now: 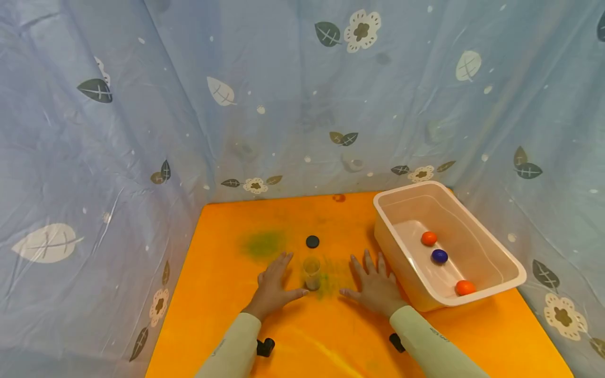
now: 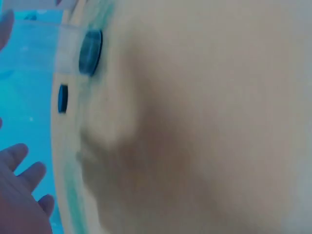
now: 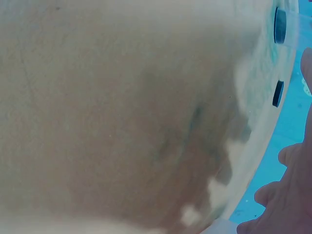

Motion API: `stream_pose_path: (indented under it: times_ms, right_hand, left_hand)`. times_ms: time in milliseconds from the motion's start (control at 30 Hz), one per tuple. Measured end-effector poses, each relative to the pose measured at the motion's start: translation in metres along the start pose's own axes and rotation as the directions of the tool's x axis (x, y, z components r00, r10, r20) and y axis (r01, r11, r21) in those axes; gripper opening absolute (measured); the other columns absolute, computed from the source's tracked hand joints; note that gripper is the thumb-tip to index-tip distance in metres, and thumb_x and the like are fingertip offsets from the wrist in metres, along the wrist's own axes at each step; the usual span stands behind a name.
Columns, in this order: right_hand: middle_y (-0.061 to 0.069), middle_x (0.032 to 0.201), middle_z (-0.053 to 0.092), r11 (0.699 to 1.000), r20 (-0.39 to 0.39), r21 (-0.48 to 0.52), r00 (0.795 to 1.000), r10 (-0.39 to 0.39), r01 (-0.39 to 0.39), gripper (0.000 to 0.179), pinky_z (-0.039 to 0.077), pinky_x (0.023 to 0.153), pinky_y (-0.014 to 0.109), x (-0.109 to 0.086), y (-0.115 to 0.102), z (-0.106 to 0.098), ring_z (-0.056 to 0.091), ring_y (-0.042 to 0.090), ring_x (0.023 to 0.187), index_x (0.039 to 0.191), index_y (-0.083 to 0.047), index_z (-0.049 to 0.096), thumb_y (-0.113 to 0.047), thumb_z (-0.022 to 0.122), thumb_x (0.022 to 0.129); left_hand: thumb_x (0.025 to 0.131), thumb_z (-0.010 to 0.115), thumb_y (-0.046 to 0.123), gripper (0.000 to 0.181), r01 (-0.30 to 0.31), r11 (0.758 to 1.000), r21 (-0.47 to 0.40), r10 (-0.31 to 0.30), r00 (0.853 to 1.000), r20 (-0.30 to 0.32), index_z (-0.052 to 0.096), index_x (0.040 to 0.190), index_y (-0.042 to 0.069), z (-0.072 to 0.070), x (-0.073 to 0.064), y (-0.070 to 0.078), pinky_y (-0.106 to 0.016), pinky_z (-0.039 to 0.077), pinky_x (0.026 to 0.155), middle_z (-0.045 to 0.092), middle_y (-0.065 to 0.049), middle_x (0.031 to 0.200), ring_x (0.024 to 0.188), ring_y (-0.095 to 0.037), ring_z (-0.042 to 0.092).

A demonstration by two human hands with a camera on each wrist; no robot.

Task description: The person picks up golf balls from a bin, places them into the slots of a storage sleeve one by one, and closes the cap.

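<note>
A clear cylindrical container (image 1: pixel 312 272) with a dark base stands upright on the orange table (image 1: pixel 227 226). Behind it lies a small black disc (image 1: pixel 312 241), flat on the surface. My left hand (image 1: pixel 274 286) hovers to the left of the container, its fingers spread and holding nothing. On the other side is my right hand (image 1: pixel 375 287), also with spread fingers and nothing in them, between the container and the plastic bin. Both wrist views show the container's dark base (image 2: pixel 91 52) and the black disc (image 3: pixel 278 93) beyond the hands.
At the right stands a pale plastic bin (image 1: pixel 410 262). Inside it lie two orange balls, one farther back (image 1: pixel 429 238) and one nearer (image 1: pixel 465 287), with a dark blue ball (image 1: pixel 439 256) between them. Blue patterned curtains (image 1: pixel 293 105) enclose the table at the back and sides.
</note>
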State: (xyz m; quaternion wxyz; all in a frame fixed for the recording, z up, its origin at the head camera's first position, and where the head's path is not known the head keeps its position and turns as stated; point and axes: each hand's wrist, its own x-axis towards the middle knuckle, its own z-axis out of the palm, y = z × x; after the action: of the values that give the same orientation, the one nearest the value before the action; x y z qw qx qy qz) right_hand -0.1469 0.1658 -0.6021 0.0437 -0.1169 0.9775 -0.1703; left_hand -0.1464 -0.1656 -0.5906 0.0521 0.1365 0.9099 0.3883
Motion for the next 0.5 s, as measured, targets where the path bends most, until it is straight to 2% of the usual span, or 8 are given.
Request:
stream_pose_path:
  times_ms: [100, 200, 300, 367, 500]
  right_hand:
    - [0.027, 0.177, 0.014, 1.000, -0.008, -0.010, 1.000, -0.005, 0.005, 0.109, 0.031, 0.104, 0.086, 0.001, 0.000, 0.002, 0.005, 0.061, 0.157, 0.174, -0.017, 0.034, -0.082, 0.066, 0.092]
    - [0.027, 0.177, 0.014, 1.000, -0.007, -0.012, 1.000, 0.000, 0.000, 0.109, 0.031, 0.104, 0.087, 0.001, 0.000, 0.002, 0.005, 0.061, 0.157, 0.174, -0.017, 0.033, -0.081, 0.066, 0.092]
    - [0.027, 0.177, 0.015, 1.000, 0.000, -0.012, 1.000, 0.005, -0.005, 0.108, 0.031, 0.104, 0.087, 0.000, 0.000, 0.002, 0.006, 0.061, 0.157, 0.174, -0.017, 0.033, -0.080, 0.068, 0.093]
    - [0.028, 0.176, 0.016, 1.000, 0.003, -0.006, 1.000, 0.004, -0.004, 0.107, 0.030, 0.104, 0.087, 0.000, -0.001, 0.002, 0.006, 0.061, 0.157, 0.173, -0.016, 0.035, -0.078, 0.069, 0.093]
    - [0.027, 0.176, 0.016, 1.000, 0.012, -0.003, 1.000, 0.007, -0.007, 0.106, 0.029, 0.105, 0.087, 0.002, -0.002, 0.003, 0.005, 0.061, 0.158, 0.174, -0.017, 0.034, -0.077, 0.070, 0.093]
  left_hand:
    - [0.092, 0.088, 0.053, 0.106, 0.039, 0.995, -0.093, -0.035, 0.999, 0.038, 0.028, 0.175, 0.027, 0.006, 0.004, 0.005, -0.073, 0.021, 0.119, 0.028, -0.007, 0.177, 0.160, -0.037, 0.028]
    - [0.093, 0.090, 0.044, 0.102, 0.073, 0.977, -0.201, -0.060, 0.996, 0.071, 0.031, 0.174, 0.025, 0.011, 0.007, 0.009, -0.069, 0.028, 0.120, 0.034, -0.003, 0.174, 0.159, -0.035, 0.031]
    - [0.094, 0.090, 0.039, 0.092, 0.058, 0.957, -0.283, -0.038, 0.996, 0.078, 0.041, 0.170, 0.022, 0.016, 0.011, 0.013, -0.064, 0.033, 0.120, 0.042, -0.003, 0.169, 0.156, -0.033, 0.037]
    - [0.097, 0.088, 0.035, 0.078, 0.040, 0.951, -0.307, -0.020, 0.997, 0.068, 0.051, 0.164, 0.023, 0.019, 0.014, 0.015, -0.062, 0.037, 0.118, 0.049, -0.001, 0.164, 0.152, -0.032, 0.043]
    - [0.100, 0.085, 0.030, 0.055, 0.052, 0.945, -0.324, -0.031, 0.997, 0.069, 0.065, 0.151, 0.025, 0.023, 0.019, 0.020, -0.059, 0.044, 0.113, 0.060, 0.002, 0.152, 0.142, -0.031, 0.053]
